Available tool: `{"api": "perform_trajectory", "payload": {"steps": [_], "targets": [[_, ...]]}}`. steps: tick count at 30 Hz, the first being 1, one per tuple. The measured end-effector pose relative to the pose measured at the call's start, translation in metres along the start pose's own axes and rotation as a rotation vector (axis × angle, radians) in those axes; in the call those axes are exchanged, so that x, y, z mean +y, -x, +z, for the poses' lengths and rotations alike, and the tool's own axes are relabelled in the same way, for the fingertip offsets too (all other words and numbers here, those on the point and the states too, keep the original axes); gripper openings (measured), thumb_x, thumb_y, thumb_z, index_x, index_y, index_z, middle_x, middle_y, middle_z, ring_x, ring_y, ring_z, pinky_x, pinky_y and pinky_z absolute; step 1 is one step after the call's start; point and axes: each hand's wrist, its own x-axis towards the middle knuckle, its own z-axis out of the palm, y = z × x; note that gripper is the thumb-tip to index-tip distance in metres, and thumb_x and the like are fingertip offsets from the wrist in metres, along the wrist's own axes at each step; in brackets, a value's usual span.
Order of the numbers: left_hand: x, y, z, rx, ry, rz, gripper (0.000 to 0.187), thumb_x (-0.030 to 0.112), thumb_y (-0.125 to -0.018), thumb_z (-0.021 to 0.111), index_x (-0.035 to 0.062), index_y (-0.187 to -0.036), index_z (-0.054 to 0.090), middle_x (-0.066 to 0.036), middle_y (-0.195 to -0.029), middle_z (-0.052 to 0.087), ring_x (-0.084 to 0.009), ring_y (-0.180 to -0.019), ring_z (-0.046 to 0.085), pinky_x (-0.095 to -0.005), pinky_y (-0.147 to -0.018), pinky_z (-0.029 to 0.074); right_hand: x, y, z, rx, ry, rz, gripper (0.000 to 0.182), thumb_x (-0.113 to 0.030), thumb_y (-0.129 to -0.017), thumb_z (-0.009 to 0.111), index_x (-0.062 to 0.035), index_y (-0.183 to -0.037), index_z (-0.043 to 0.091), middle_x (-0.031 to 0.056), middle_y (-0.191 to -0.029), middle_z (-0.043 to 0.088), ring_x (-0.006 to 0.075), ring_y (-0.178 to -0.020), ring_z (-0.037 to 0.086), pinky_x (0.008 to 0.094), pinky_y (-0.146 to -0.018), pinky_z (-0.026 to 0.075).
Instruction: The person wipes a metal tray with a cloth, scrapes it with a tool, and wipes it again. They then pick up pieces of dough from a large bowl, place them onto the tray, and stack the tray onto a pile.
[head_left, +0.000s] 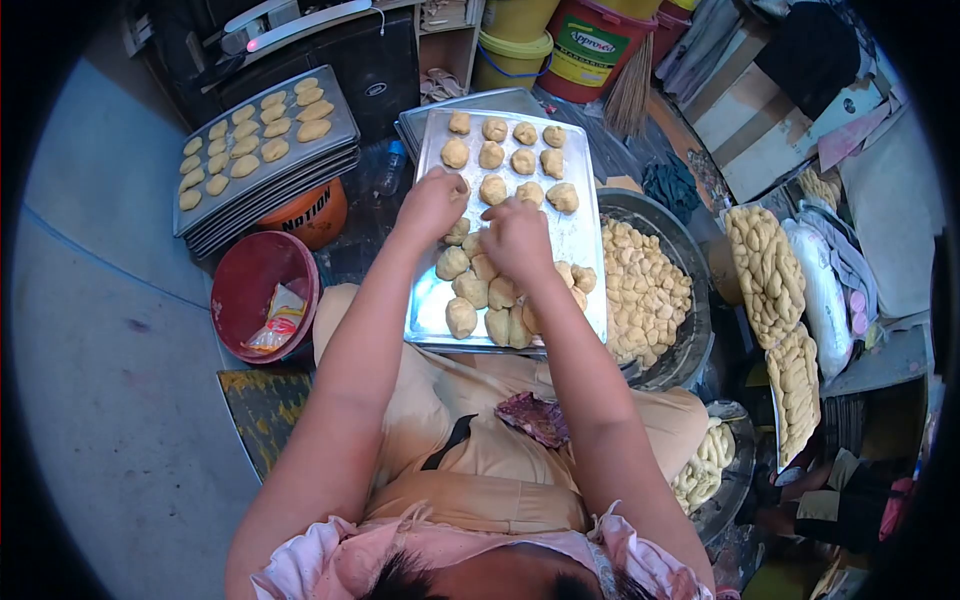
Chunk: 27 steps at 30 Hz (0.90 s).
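A metal baking tray [583,235] lies across my lap, with rows of round dough balls [491,155] on its far half. Closer to me, a loose cluster of dough balls [470,288] is heaped, some touching. My left hand [436,206] is over the tray's left edge, fingers curled in; what they hold, if anything, is hidden. Over the middle of the tray, just above the cluster, my right hand [517,240] has its fingers bent downward and closed. Its palm and whatever lies under it are out of sight.
Right of the tray, a large dark basin [703,330] holds many dough pieces. A red bucket [232,300] with a packet inside stands at left, below stacked trays of shaped dough [245,140]. Braided dough [765,270] is at far right; margarine buckets [590,50] stand behind.
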Motion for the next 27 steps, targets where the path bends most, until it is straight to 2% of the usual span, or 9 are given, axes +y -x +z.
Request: {"api": "perform_trajectory", "payload": {"steps": [2, 4, 6, 10, 14, 16, 20, 24, 27], "targets": [[-0.002, 0.003, -0.004, -0.237, 0.078, -0.065, 0.022, 0.01, -0.076, 0.065, 0.0031, -0.096, 0.07, -0.019, -0.102, 0.062, -0.0353, -0.093, 0.063, -0.0414, -0.086, 0.05, -0.017, 0.007, -0.004, -0.193, 0.283, -0.048, 0.021, -0.024, -0.073, 0.065, -0.0115, -0.087, 0.072, 0.0068, -0.098, 0.062, 0.0225, -0.102, 0.054, 0.0417, -0.089, 0.035], [-0.007, 0.005, -0.003, -0.425, 0.134, -0.122, 0.023, 0.011, -0.076, 0.065, 0.0036, -0.097, 0.07, -0.019, -0.102, 0.062, -0.0354, -0.091, 0.063, -0.0415, -0.085, 0.05, -0.018, 0.01, -0.002, -0.167, 0.222, -0.065, 0.02, -0.024, -0.073, 0.065, -0.0105, -0.086, 0.072, 0.0057, -0.097, 0.062, 0.0221, -0.103, 0.052, 0.0419, -0.089, 0.034], [-0.007, 0.005, -0.001, -0.334, -0.013, 0.0, 0.021, 0.013, -0.077, 0.065, 0.0039, -0.096, 0.07, -0.019, -0.104, 0.062, -0.0342, -0.097, 0.061, -0.0404, -0.087, 0.048, -0.018, 0.006, -0.007, -0.09, 0.158, -0.064, 0.019, -0.023, -0.073, 0.066, -0.0071, -0.082, 0.071, 0.007, -0.088, 0.066, 0.0234, -0.095, 0.059, 0.0422, -0.085, 0.041], [0.002, 0.014, 0.011, -0.119, -0.093, 0.17, 0.027, 0.015, -0.08, 0.063, 0.0059, -0.105, 0.068, -0.016, -0.114, 0.061, -0.0322, -0.107, 0.057, -0.0408, -0.094, 0.044, 0.015, 0.0, -0.026, 0.039, -0.454, 0.266, 0.02, -0.02, -0.074, 0.066, -0.001, -0.08, 0.067, 0.0143, -0.071, 0.068, 0.0286, -0.064, 0.066, 0.0368, -0.064, 0.053], [0.02, 0.026, 0.032, -0.04, -0.076, 0.431, 0.032, 0.018, -0.082, 0.062, 0.0115, -0.113, 0.066, -0.01, -0.115, 0.061, -0.0275, -0.109, 0.057, -0.045, -0.098, 0.038, 0.055, -0.008, -0.047, 0.019, -0.387, 0.421, 0.022, -0.022, -0.075, 0.067, -0.001, -0.083, 0.068, 0.015, -0.074, 0.068, 0.029, -0.067, 0.067, 0.0366, -0.066, 0.052], [0.022, 0.026, 0.04, -0.121, -0.141, 0.387, 0.031, 0.017, -0.082, 0.061, 0.0121, -0.112, 0.066, -0.009, -0.112, 0.061, -0.0274, -0.108, 0.058, -0.0445, -0.097, 0.038, 0.07, -0.009, -0.045, -0.179, -0.248, 0.432, 0.026, -0.025, -0.075, 0.068, -0.0005, -0.086, 0.068, 0.0149, -0.076, 0.069, 0.0296, -0.07, 0.067, 0.0369, -0.067, 0.052], [0.026, 0.022, 0.043, -0.203, -0.207, 0.261, 0.027, 0.014, -0.082, 0.061, 0.0133, -0.108, 0.067, -0.007, -0.106, 0.062, -0.0275, -0.107, 0.058, -0.0449, -0.095, 0.037, 0.066, 0.009, -0.036, -0.075, -0.202, 0.485, 0.04, -0.035, -0.077, 0.073, -0.0031, -0.099, 0.066, 0.0155, -0.084, 0.069, 0.0306, -0.08, 0.067, 0.0384, -0.073, 0.051], [0.027, 0.021, 0.044, -0.191, -0.268, 0.211, 0.031, 0.011, -0.077, 0.063, 0.0118, -0.108, 0.066, -0.007, -0.107, 0.064, -0.027, -0.109, 0.057, -0.0466, -0.099, 0.036, 0.057, 0.034, -0.06, -0.35, -0.131, 0.383, 0.043, -0.034, -0.072, 0.075, -0.007, -0.104, 0.065, 0.0135, -0.09, 0.069, 0.0307, -0.083, 0.067, 0.039, -0.073, 0.052], [0.027, 0.025, 0.06, 0.057, -0.183, 0.507, 0.031, 0.014, -0.078, 0.065, 0.0125, -0.109, 0.066, -0.006, -0.105, 0.065, -0.0252, -0.109, 0.056, -0.047, -0.097, 0.034, 0.06, 0.046, -0.059, -0.391, -0.138, 0.259, 0.042, -0.03, -0.069, 0.077, -0.0083, -0.103, 0.066, 0.0126, -0.09, 0.069, 0.0291, -0.082, 0.067, 0.0385, -0.073, 0.052]]}}
